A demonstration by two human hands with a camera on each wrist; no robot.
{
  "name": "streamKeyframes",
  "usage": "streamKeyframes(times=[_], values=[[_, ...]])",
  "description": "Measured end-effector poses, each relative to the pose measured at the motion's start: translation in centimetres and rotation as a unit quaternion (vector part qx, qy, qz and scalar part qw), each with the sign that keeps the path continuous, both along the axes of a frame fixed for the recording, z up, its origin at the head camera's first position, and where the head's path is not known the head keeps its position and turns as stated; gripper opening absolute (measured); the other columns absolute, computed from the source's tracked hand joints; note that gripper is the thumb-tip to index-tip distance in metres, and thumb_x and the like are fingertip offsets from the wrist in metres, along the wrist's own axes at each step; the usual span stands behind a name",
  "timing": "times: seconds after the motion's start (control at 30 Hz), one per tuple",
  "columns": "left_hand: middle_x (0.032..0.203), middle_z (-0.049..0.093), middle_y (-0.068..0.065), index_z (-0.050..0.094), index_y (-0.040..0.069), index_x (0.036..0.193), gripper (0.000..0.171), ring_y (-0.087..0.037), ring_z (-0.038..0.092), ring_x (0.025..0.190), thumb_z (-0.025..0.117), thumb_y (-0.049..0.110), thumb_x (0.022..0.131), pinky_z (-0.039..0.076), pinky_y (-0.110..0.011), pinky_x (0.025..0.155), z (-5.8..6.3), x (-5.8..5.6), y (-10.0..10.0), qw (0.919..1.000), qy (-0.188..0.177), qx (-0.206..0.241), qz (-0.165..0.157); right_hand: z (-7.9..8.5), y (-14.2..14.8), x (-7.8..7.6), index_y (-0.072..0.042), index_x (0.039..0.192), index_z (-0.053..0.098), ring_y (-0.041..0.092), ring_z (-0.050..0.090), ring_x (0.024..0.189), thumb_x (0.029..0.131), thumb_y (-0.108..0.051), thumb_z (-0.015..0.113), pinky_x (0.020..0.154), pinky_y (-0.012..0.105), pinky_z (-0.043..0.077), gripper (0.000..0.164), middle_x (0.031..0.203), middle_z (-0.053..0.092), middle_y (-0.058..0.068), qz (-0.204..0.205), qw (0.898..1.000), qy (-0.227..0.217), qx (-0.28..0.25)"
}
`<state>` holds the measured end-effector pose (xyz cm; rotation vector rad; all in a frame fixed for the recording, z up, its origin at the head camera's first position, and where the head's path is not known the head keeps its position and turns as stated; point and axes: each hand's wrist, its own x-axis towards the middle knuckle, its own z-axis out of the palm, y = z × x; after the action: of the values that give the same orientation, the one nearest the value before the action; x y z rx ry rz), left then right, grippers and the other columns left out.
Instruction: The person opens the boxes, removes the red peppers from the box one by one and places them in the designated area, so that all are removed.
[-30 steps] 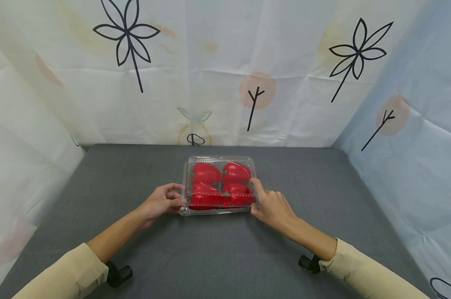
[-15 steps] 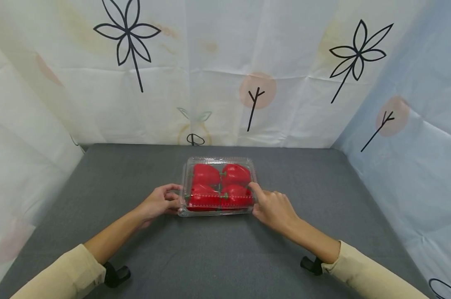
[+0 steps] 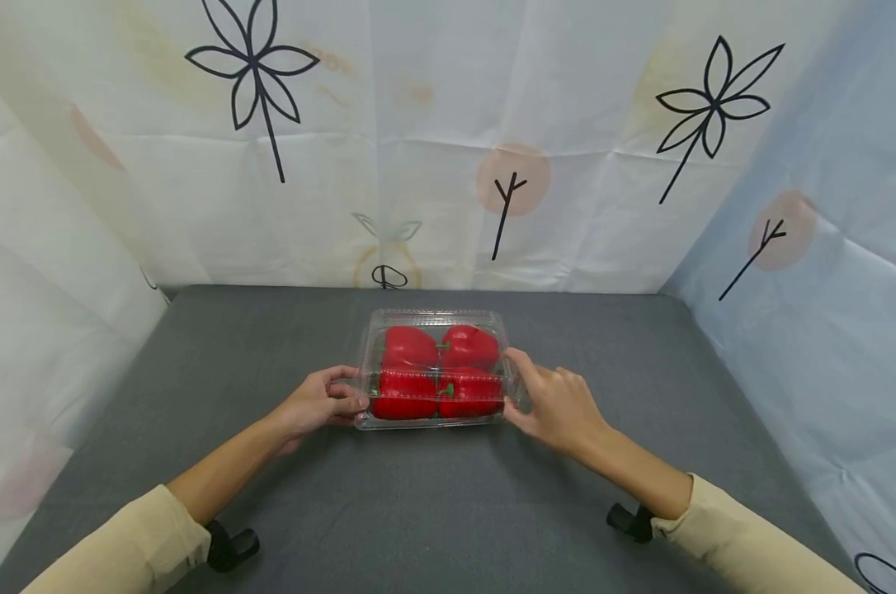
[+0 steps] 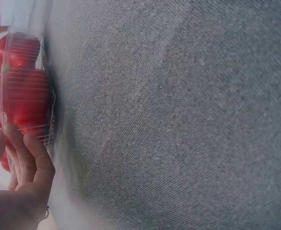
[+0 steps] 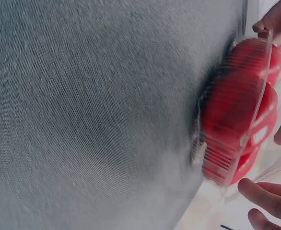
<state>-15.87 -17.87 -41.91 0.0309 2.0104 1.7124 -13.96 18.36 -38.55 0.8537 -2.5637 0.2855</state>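
Observation:
A clear plastic clamshell container [image 3: 426, 423] sits on the grey table, packed with several red bell peppers [image 3: 472, 348] with green stems. At its left end my left hand [image 3: 322, 402] grips the rim, thumb above and fingers curled along the side, as the left wrist view also shows. My right hand [image 3: 559, 406] is at the right end, index finger and thumb bent toward the edge. In the right wrist view, a clear flap of the lid [image 5: 278, 165] lies between that thumb and the fingers [image 5: 270, 199]. The lid's front edge stands slightly raised over the front peppers.
Grey cloth covers the table [image 3: 433, 511]. White patterned curtains [image 3: 448, 148] close off the back and both sides. Each wrist carries a black strap mount, the left one [image 3: 231, 546] and the right one [image 3: 629, 521], below beige sleeves.
My right hand has shifted slightly right and its thumb and index finger have spread apart at the container's edge. The lid's front edge appears higher. My left hand has barely moved.

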Motion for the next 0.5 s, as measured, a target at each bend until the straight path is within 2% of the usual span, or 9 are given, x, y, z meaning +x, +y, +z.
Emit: streamKeyframes(times=[0.03, 0.13, 0.2, 0.3, 0.4, 0.5], values=[[0.093, 0.070, -0.009, 0.044, -0.001, 0.140, 0.056, -0.020, 0.067, 0.082, 0.071, 0.013, 0.093, 0.057, -0.037, 0.085, 0.0, 0.0, 0.0, 1.0000, 0.000, 0.000, 0.000, 0.2, 0.0, 0.0, -0.004, 0.128, 0.052, 0.005, 0.017, 0.047, 0.077, -0.018, 0.078, 0.043, 0.022, 0.020, 0.059, 0.055, 0.038, -0.008, 0.000, 1.000, 0.002, -0.003], [0.093, 0.069, -0.009, 0.044, -0.001, 0.140, 0.057, -0.020, 0.066, 0.081, 0.072, 0.014, 0.093, 0.057, -0.037, 0.086, 0.1, 0.1, -0.1, 1.0000, -0.001, -0.001, 0.000, 0.6, 0.1, -0.2, -0.004, 0.128, 0.052, 0.006, 0.020, 0.045, 0.079, -0.020, 0.078, 0.043, 0.022, 0.022, 0.058, 0.055, 0.041, -0.007, 0.002, 1.000, 0.008, -0.016], [0.094, 0.070, -0.008, 0.044, -0.001, 0.140, 0.058, -0.020, 0.066, 0.082, 0.072, 0.014, 0.092, 0.057, -0.038, 0.086, 0.1, 0.1, -0.1, 1.0000, -0.001, -0.001, 0.000, 0.8, 0.2, -0.4, -0.004, 0.128, 0.053, 0.006, 0.029, 0.043, 0.079, -0.022, 0.077, 0.042, 0.022, 0.026, 0.057, 0.058, 0.053, -0.004, 0.004, 1.000, 0.014, -0.027], [0.095, 0.070, -0.008, 0.043, -0.002, 0.140, 0.058, -0.021, 0.067, 0.083, 0.072, 0.015, 0.092, 0.056, -0.038, 0.086, 0.1, 0.2, -0.2, 1.0000, 0.000, -0.002, -0.004, 1.2, 0.3, -0.6, -0.005, 0.128, 0.052, 0.010, 0.048, 0.046, 0.079, -0.023, 0.076, 0.042, 0.022, 0.034, 0.058, 0.072, 0.069, 0.003, 0.005, 0.999, 0.025, -0.048], [0.095, 0.070, -0.008, 0.044, -0.002, 0.139, 0.057, -0.021, 0.067, 0.085, 0.072, 0.015, 0.093, 0.056, -0.038, 0.087, 0.0, 0.4, -0.3, 0.9999, 0.003, -0.004, -0.009, 1.6, 0.4, -0.9, -0.003, 0.128, 0.051, 0.014, 0.060, 0.053, 0.079, -0.021, 0.076, 0.044, 0.026, 0.042, 0.058, 0.085, 0.074, 0.008, 0.010, 0.997, 0.038, -0.069], [0.096, 0.070, -0.008, 0.044, -0.002, 0.139, 0.057, -0.022, 0.067, 0.086, 0.072, 0.015, 0.093, 0.056, -0.038, 0.087, 0.0, 0.6, -0.5, 0.9999, 0.006, -0.005, -0.014, 2.0, 0.4, -1.2, -0.003, 0.128, 0.050, 0.017, 0.062, 0.055, 0.079, -0.022, 0.075, 0.045, 0.030, 0.046, 0.058, 0.085, 0.074, 0.007, 0.013, 0.995, 0.047, -0.086]])
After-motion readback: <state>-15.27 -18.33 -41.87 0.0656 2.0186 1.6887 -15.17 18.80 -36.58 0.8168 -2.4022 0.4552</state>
